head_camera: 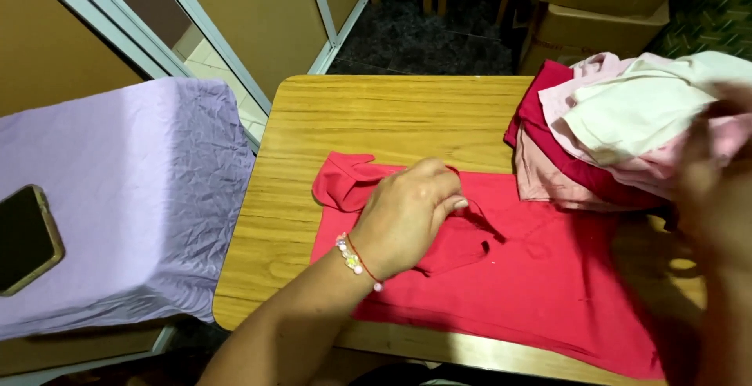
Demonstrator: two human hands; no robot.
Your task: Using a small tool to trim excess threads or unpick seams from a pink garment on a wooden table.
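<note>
A red garment (533, 276) lies spread on a wooden table (392, 119). My left hand (411, 213), with a beaded bracelet at the wrist, rests on the garment near its collar and pinches a fold of the red cloth between fingers and thumb. My right hand (717, 190) is blurred at the right edge, next to a heap of clothes (627, 127); whether it grips any cloth there I cannot tell. The heap holds pale cream, pink and dark red pieces.
To the left stands a surface covered in wrinkled lilac cloth (133, 190) with a dark phone (23, 237) lying on it. Cardboard boxes (603, 10) sit on the floor beyond the table. Metal-framed panels (258, 25) rise at the back left.
</note>
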